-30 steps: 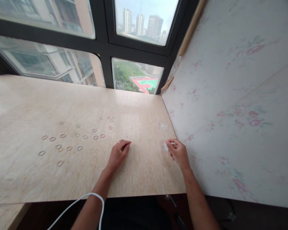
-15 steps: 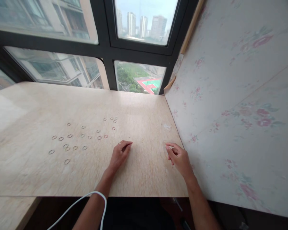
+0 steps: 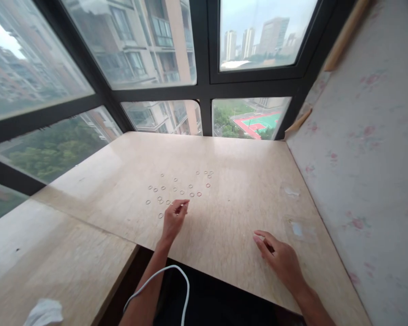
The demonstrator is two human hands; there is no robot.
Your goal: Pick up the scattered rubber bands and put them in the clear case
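Blurring from motion makes the small rings (image 3: pixel 177 190) on the pale table (image 3: pixel 231 172) hard to count. The left hand (image 3: pixel 174 218) lies at the near edge of the ring scatter, fingers curled, thumb and forefinger pinched; whether they hold a ring cannot be told. The right hand (image 3: pixel 281 259) rests well right of the rings, fingers loosely spread, holding nothing. Beyond it lies a clear plastic bag (image 3: pixel 297 226), barely visible. A white cable (image 3: pixel 170 276) crosses the left forearm.
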